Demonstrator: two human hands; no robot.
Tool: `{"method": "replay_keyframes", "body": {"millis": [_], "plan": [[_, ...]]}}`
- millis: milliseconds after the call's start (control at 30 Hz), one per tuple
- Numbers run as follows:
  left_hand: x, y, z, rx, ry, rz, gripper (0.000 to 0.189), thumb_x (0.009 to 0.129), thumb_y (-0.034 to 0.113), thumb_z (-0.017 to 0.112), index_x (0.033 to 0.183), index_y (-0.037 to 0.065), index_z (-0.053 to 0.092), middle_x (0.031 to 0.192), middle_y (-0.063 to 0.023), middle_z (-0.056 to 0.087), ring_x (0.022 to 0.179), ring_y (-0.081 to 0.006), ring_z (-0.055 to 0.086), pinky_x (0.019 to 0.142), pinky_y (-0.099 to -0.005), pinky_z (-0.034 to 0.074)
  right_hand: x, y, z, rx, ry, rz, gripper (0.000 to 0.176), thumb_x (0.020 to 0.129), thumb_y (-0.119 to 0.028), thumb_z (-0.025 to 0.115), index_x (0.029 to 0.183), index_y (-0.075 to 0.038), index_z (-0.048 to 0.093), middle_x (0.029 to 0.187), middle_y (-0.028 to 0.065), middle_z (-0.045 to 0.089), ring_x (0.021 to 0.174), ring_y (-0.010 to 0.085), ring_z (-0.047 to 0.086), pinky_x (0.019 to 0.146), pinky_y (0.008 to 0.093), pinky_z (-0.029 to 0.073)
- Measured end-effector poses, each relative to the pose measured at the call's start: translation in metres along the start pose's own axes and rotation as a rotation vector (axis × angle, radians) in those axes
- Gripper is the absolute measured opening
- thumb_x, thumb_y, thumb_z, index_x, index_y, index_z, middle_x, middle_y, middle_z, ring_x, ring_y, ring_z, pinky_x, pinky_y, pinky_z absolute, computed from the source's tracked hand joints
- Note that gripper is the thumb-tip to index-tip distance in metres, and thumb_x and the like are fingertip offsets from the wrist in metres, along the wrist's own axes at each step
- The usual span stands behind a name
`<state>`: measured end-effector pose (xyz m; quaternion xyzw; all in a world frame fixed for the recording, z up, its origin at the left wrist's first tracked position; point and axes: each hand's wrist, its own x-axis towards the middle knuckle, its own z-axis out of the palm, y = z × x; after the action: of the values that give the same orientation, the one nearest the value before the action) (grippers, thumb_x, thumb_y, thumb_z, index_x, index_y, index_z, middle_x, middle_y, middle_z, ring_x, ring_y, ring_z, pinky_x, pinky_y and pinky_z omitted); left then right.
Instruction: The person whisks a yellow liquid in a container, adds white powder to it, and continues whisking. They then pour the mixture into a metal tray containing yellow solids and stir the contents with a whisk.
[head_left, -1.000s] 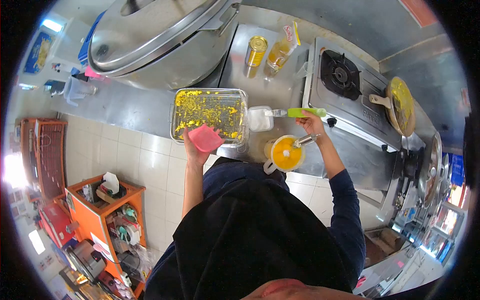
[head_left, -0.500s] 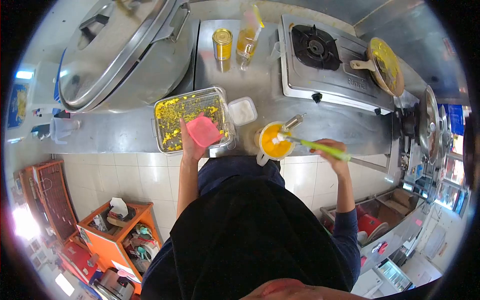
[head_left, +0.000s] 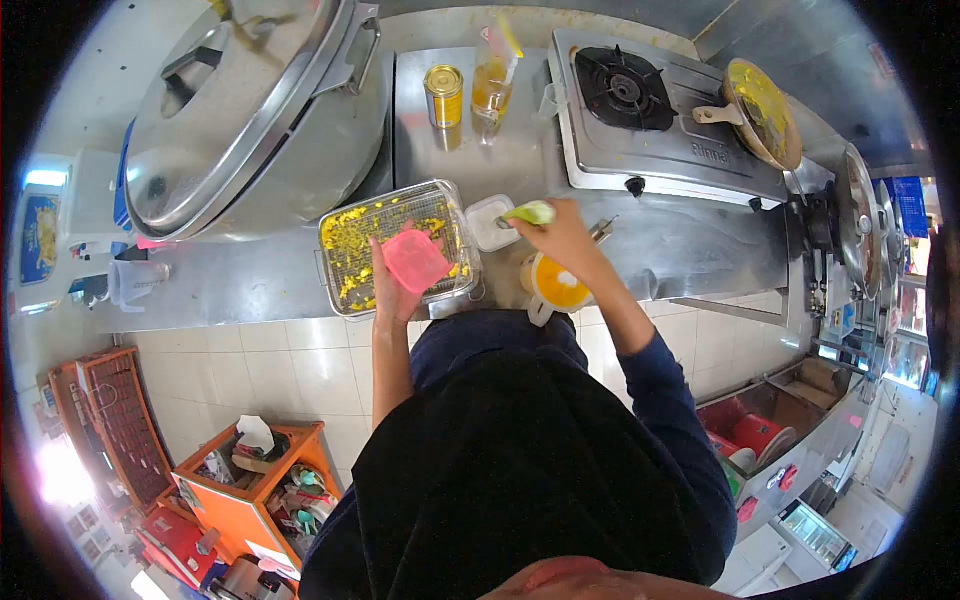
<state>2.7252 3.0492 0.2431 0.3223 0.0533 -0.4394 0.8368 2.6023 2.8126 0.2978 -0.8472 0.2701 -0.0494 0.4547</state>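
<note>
My left hand [head_left: 398, 290] is closed on a pink plastic lid [head_left: 417, 262], held over the wire-mesh basket [head_left: 330, 288] that is scattered with yellow bits. To the right, my right hand [head_left: 562, 240] grips a green-handled spoon [head_left: 530, 213], its tip at the small white tub [head_left: 490, 222] of white contents. Beneath my right forearm stands a light jug [head_left: 540, 314] of orange-yellow liquid [head_left: 562, 284], with a white patch on its surface. A metal whisk-like handle [head_left: 604, 228] sticks out from the jug, partly covered by my arm.
A gas stove [head_left: 670, 110] fills the back right, with a handled pan [head_left: 765, 112] on its right side. A yellow can [head_left: 444, 96] and a bottle of amber liquid [head_left: 493, 88] stand behind the basket. The large lidded steel pot [head_left: 290, 140] takes up the left.
My right hand has carried the green-handled spoon from the jug leftward and back to the white tub. A white patch now sits on the orange liquid. My left hand still holds the pink lid.
</note>
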Motion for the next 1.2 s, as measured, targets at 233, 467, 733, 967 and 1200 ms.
{"method": "replay_keyframes", "body": {"millis": [233,467,733,967,1200], "plan": [[-0.028,0.014,-0.028,-0.009,0.066,0.088,0.076,0.088,0.065,0.026,0.136,0.007,0.033,0.119,-0.0145,0.05,0.114,-0.0357,0.048,0.088,-0.0602,0.043,0.02,0.023,0.049,-0.277,0.075,-0.149,0.036,0.072,-0.029,0.068,0.086,0.005,0.064,0.077,0.0216,0.065,0.069,0.0398,0.061,0.068,0.041,0.05],[-0.039,0.018,-0.046,0.006,0.141,0.116,0.075,0.088,0.065,0.028,0.136,0.008,0.032,0.119,-0.013,0.048,0.112,-0.0343,0.048,0.087,-0.0605,0.043,0.041,0.046,0.032,0.354,-0.141,0.14,0.03,0.071,-0.018,0.071,0.085,0.006,0.061,0.079,0.0165,0.066,0.061,0.0257,0.067,0.054,0.0319,0.053],[-0.024,0.018,-0.03,0.041,0.096,0.09,0.073,0.088,0.064,0.028,0.136,0.008,0.034,0.119,-0.0115,0.048,0.111,-0.0323,0.049,0.088,-0.0567,0.044,0.048,0.03,-0.002,0.641,-0.171,0.342,0.029,0.075,-0.008,0.069,0.095,0.007,0.054,0.08,0.0166,0.066,0.064,0.022,0.067,0.051,0.0279,0.054],[-0.011,0.005,-0.016,0.138,0.056,0.043,0.067,0.091,0.06,0.03,0.137,0.011,0.033,0.123,-0.0092,0.045,0.116,-0.027,0.044,0.088,-0.0503,0.045,0.011,-0.022,-0.062,0.731,-0.126,0.24,0.031,0.078,-0.014,0.068,0.096,0.007,0.055,0.084,0.0168,0.065,0.067,0.022,0.066,0.059,0.029,0.053],[0.022,-0.029,0.03,0.831,-0.053,0.29,0.072,0.083,0.051,0.051,0.137,0.008,0.031,0.126,-0.0128,0.041,0.119,-0.0272,0.039,0.096,-0.045,0.037,-0.084,-0.007,-0.131,0.554,0.143,0.104,0.024,0.08,-0.014,0.067,0.092,0.005,0.061,0.084,0.0133,0.066,0.069,0.0202,0.065,0.059,0.0282,0.051]]}}
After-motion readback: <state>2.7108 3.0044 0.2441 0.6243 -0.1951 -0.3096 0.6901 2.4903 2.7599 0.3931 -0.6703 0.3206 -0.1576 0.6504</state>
